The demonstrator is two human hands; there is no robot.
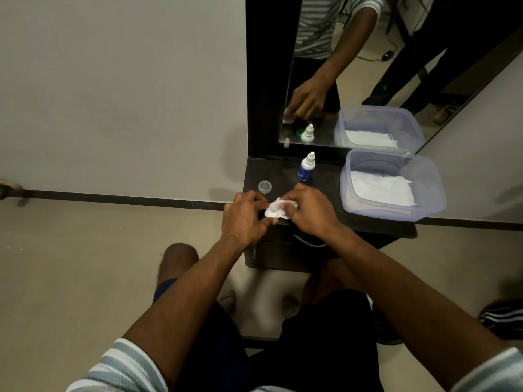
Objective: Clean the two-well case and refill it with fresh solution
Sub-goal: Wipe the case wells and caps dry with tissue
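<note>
Fingers (273, 221) of the left hand (243, 219) pinch the two-well case (272, 213); the right hand (310, 210) grips a tissue (283, 203) in one well. Cleaning appears underway, refilling outstanding. Solution bottle (305, 166) stands at 12 o'clock, loose cap (265, 186) at 11, tub (430, 176) at 2. Case sits near the worktop (328, 176) front edge.

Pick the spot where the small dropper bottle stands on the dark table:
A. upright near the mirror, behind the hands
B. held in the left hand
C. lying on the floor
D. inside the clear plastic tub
A: the dropper bottle stands upright on the table close to the mirror, beyond both hands and left of the plastic tub.
</note>
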